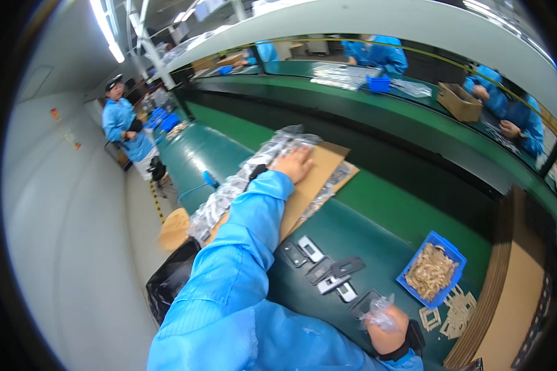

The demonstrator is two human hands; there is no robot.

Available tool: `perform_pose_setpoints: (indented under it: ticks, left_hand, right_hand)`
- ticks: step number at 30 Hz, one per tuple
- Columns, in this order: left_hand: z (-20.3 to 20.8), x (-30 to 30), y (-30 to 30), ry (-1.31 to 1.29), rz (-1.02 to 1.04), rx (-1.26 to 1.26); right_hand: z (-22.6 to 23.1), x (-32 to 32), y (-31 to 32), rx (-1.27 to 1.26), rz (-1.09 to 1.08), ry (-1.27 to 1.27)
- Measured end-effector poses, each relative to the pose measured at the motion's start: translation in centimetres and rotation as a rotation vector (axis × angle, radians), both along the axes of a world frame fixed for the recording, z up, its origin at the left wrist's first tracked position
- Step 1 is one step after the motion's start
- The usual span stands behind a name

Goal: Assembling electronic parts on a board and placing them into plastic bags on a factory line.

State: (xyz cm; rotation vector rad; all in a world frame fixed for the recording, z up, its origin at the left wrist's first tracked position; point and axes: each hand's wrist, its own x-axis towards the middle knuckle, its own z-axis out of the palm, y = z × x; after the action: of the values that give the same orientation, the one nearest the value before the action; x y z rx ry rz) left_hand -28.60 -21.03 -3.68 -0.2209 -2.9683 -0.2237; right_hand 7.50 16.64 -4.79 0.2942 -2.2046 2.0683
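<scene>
My left hand (pixel 296 164) lies with its fingers stretched out across the top of a pile of clear plastic bags (pixel 235 188) with grey pieces in them and a brown cardboard sheet (pixel 312 183). At the lower right, my right hand (pixel 387 328) is closed on a crumpled clear plastic bag (pixel 382 313). A dark rectangular part (pixel 365 303) shows at its fingertips; whether it is inside the bag I cannot tell. Between the hands, several black and white rectangular plastic parts (pixel 333 272) lie loosely on the green table (pixel 309 309).
Right of my right hand stands a blue bin (pixel 436 300) of beige pieces, with flat beige frames (pixel 458 315) beside it. Folded cardboard (pixel 501 284) stands at the right edge. A black-lined bin (pixel 170 272) and round stool (pixel 175 229) are left. People in blue work beyond the divider.
</scene>
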Motion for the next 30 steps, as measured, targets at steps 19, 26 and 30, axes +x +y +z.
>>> perform_pose_setpoints:
  ticks: [19, 26, 30]
  left_hand:
    - [2.9, 13.5, 1.8, 0.171, -0.359, 0.214]
    - [4.6, 11.8, -2.5, 0.082, 0.176, 0.158]
    - [3.8, 12.4, -1.1, 0.035, 0.232, 0.185]
  right_hand:
    - [-1.0, 0.7, 0.3, -0.052, -0.092, -0.116]
    - [-0.3, 0.0, 0.5, 0.076, -0.014, -0.032]
    - [0.0, -0.1, 0.3, 0.116, 0.005, 0.014]
